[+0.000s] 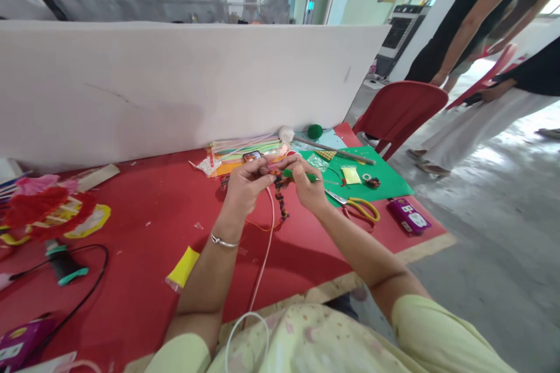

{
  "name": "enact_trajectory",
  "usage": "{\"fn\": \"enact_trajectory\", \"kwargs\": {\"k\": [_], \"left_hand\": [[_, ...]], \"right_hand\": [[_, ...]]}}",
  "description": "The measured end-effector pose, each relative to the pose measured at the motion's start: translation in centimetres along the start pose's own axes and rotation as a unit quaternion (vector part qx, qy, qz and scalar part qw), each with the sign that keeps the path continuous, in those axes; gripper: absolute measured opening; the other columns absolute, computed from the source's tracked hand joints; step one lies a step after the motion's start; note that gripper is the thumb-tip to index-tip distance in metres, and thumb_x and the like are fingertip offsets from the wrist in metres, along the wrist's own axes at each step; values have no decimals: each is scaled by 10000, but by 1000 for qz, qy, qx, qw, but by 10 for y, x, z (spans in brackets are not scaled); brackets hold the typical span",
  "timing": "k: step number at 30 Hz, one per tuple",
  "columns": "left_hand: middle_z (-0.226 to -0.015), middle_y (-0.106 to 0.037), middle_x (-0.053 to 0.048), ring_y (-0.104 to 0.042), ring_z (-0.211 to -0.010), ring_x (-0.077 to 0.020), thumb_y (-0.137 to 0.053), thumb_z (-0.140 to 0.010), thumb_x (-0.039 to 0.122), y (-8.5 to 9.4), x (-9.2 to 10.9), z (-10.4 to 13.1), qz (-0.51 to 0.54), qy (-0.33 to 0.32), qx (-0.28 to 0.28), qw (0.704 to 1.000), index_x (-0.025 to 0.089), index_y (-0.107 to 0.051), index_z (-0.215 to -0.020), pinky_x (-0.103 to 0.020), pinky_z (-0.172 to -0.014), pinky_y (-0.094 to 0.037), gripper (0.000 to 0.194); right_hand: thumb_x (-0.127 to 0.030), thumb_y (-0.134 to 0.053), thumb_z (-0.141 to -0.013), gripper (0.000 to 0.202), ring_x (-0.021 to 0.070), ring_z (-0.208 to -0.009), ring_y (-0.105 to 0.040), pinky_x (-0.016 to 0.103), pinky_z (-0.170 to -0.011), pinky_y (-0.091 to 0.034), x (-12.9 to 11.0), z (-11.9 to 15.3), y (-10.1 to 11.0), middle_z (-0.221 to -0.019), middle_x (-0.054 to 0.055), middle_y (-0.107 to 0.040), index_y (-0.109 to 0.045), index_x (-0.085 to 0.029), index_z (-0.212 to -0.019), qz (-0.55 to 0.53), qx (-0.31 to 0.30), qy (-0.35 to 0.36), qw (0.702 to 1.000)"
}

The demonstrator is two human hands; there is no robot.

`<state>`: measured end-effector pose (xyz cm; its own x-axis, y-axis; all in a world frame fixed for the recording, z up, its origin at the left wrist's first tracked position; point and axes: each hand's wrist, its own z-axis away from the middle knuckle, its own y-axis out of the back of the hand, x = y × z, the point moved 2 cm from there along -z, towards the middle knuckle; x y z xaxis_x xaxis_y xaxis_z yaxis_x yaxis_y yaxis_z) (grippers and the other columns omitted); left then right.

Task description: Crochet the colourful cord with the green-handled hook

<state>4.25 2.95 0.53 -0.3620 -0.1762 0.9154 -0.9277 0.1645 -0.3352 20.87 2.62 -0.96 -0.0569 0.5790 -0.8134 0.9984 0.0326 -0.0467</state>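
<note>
Near the middle of the red table (144,215), my left hand (247,182) pinches one end of a dark, multicoloured braided strand (280,201). The strand hangs down between my hands, its lower end by the table. My right hand (306,183) is closed around a green-handled tool (311,177); the tool's tip meets the strand at my left fingertips, and the exact contact is too small to make out. A pale pink cord (268,245) runs from near my left hand down toward my lap. Just behind my left hand lies a phone (252,156).
Scissors (361,210) and a purple box (409,217) lie to the right, near a green sheet (389,182). A glue gun (65,262) and a yellow packet (184,267) are left. Behind stands a white panel (175,81); people stand beyond a red chair (400,108).
</note>
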Motion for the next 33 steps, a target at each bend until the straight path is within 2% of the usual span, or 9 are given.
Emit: {"fn": "enact_trajectory", "kwargs": {"k": [4, 6, 9, 12, 16, 21, 24, 29, 33], "left_hand": [[-707, -528, 57, -481, -643, -70, -841, -668, 158, -8, -5, 3, -26, -70, 89, 993, 222, -833, -1050, -207, -599, -418, 387], [-670, -513, 65, -408, -555, -47, -850, -645, 179, -12, -5, 4, 39, -10, 83, 996, 202, -823, -1025, -193, -512, -345, 382], [-585, -480, 70, -329, -475, -31, -846, -579, 166, -12, 0, 3, 140, 119, 24, 983, 161, -808, -957, -180, -432, -224, 380], [-573, -495, 59, -321, -465, -26, -823, -561, 135, -3, 8, 1, 167, 171, -13, 971, 142, -809, -973, -170, -422, -194, 412], [-502, -461, 69, -297, -444, -29, -822, -563, 126, 7, 14, -2, 135, 186, -49, 972, 129, -832, -988, -187, -427, -206, 425], [-573, -600, 23, -331, -438, -17, -807, -535, 106, 14, 20, -2, 90, 176, -62, 978, 126, -848, -948, -196, -438, -247, 415], [-548, -593, 25, -299, -422, -11, -819, -520, 109, 16, 22, -3, 75, 155, -63, 983, 123, -852, -884, -202, -421, -200, 366], [-543, -600, 18, -329, -435, -20, -820, -565, 120, 17, 23, -2, 53, 125, -56, 989, 131, -851, -836, -200, -420, -217, 273], [-733, -732, -36, -554, -547, -68, -866, -600, 142, 13, 22, 2, 68, 128, -45, 988, 153, -849, -918, -196, -488, -408, 318]], "right_hand": [[-635, -567, -980, 499, 219, -931, -676, 398, -857, -600, -4, 14, -22, -953, 72, -712, -683, -229, -713, 141, 150, 134, 969], [-678, -541, -970, 525, 251, -969, -672, 448, -924, -581, -6, 17, -31, -933, 80, -703, -695, -239, -728, 154, 210, 188, 947], [-751, -484, -951, 611, 268, -975, -664, 451, -894, -588, -1, 17, -36, -930, 94, -689, -723, -235, -727, 132, 243, 180, 944], [-804, -458, -924, 685, 273, -974, -667, 440, -862, -600, 2, 13, -26, -927, 104, -688, -727, -218, -693, 130, 195, 159, 959], [-777, -519, -913, 614, 255, -939, -694, 455, -891, -613, -2, 8, 1, -985, 91, -699, -756, -232, -761, 157, 91, 209, 961], [-685, -657, -876, 433, 252, -1001, -709, 414, -808, -621, -12, 0, 24, -1106, 74, -709, -797, -295, -1000, 199, -26, 282, 938], [-640, -720, -841, 411, 235, -951, -699, 395, -758, -609, -22, -7, 28, -1113, 74, -728, -782, -301, -1064, 233, -78, 352, 903], [-614, -764, -806, 381, 232, -938, -703, 389, -751, -614, -37, -18, 31, -1102, 70, -753, -780, -293, -1011, 272, -131, 371, 878], [-626, -719, -834, 409, 240, -960, -713, 412, -803, -626, -42, -17, 29, -1108, 88, -753, -784, -274, -1031, 263, -129, 358, 886]]}}
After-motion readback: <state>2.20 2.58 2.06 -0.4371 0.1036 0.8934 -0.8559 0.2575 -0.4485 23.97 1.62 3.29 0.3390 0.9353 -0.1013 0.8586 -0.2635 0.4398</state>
